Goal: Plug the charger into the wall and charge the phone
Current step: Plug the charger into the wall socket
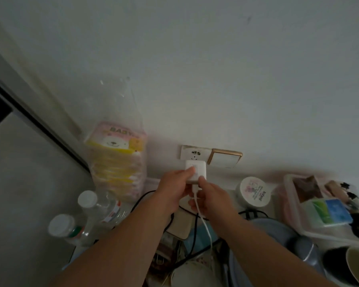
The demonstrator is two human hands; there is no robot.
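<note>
A white square charger (197, 169) sits against the lower part of the white wall socket (195, 152), whose upper holes stay visible. My left hand (177, 188) grips the charger's left side with the thumb on its face. My right hand (210, 195) pinches its lower right corner, where the plug of the white cable (204, 222) enters the charger. The cable hangs down between my forearms. A pale rectangular device (179, 225) lies below my hands; whether it is the phone I cannot tell.
A gold-framed switch (225, 158) sits right of the socket. A bagged pack of baby tissues (116, 160) leans on the wall to the left, with two white-capped bottles (87, 210) below. A white jar (254, 192), a tray of items (319, 206), bowls and black cables crowd the surface.
</note>
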